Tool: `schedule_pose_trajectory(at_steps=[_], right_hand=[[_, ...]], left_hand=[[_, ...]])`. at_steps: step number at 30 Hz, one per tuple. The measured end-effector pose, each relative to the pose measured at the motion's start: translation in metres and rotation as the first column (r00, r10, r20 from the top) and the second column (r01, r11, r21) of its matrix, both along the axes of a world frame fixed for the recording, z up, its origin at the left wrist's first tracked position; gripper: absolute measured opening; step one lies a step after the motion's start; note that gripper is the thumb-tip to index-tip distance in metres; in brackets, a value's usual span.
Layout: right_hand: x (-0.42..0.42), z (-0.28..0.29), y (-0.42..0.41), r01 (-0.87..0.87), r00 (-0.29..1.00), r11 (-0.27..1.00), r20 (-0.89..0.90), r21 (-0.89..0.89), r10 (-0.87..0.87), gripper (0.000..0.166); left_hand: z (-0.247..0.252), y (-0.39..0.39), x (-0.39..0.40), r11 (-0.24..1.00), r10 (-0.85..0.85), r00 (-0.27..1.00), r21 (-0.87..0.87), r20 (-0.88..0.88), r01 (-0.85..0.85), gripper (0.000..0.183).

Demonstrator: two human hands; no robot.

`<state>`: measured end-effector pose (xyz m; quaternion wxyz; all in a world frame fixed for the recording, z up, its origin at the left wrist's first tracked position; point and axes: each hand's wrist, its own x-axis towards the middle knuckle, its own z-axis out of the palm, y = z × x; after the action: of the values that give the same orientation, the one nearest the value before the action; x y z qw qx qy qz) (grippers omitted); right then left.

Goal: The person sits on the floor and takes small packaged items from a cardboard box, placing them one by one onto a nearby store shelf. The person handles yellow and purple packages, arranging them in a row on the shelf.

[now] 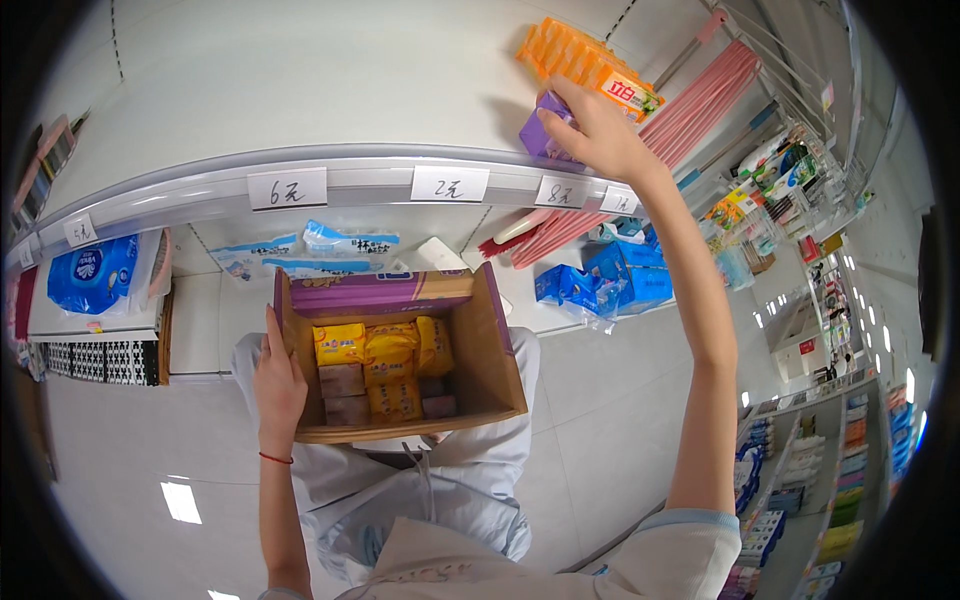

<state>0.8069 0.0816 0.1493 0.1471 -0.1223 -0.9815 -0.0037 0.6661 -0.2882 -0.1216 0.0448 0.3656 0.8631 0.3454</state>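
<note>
On the white shelf (pixel 315 82), my right hand (pixel 596 135) has its fingers around a purple wrapped pack (pixel 537 136), near the shelf's front edge. Right behind that pack stands a row of orange soap packs (pixel 574 58), partly covered by my fingers. Below, an open cardboard box (pixel 484 382) with purple printing rests on my lap. My left hand (pixel 280 386) holds its left wall, thumb side up along the outside. Inside lie several yellow wrapped soap bars (pixel 392 352) and some dull pinkish-brown packs (pixel 343 380).
Handwritten price tags (pixel 448 184) line the shelf rail. Pink-bristled brooms (pixel 697 105) lean at the right. The lower shelf holds blue-and-white bags (pixel 351 238), blue boxes (pixel 630 270) and a blue wipes pack (pixel 94 274). Stocked shelving (pixel 795 472) stands across the aisle.
</note>
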Motion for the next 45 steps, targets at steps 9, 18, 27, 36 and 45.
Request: schedule_pose_trajectory(at_steps=[9,18,27,36,45], right_hand=[[0.000,0.007,0.003,0.023,0.996,0.993,0.092,-0.114,-0.012,0.029],[-0.004,0.002,0.014,0.018,0.993,1.000,0.114,-0.023,-0.015,0.027],[0.000,0.013,0.001,0.061,0.983,0.990,0.180,-0.128,-0.037,0.031],[0.004,0.005,0.009,0.017,0.996,1.000,0.092,-0.003,-0.017,0.029],[0.056,-0.079,-0.110,-0.381,0.898,0.849,-0.364,-0.366,0.246,0.020]], left_hand=[[0.000,-0.001,0.000,0.999,0.021,1.000,-0.024,0.015,-0.021,0.075],[0.000,0.001,0.001,1.000,0.016,0.999,-0.025,-0.037,-0.017,0.074],[0.002,-0.001,0.001,1.000,0.011,0.999,0.003,-0.046,-0.011,0.073],[0.001,0.002,0.002,1.000,0.004,1.000,0.004,-0.028,-0.004,0.074],[0.002,0.001,0.002,1.000,0.008,0.993,-0.001,-0.121,-0.008,0.077]])
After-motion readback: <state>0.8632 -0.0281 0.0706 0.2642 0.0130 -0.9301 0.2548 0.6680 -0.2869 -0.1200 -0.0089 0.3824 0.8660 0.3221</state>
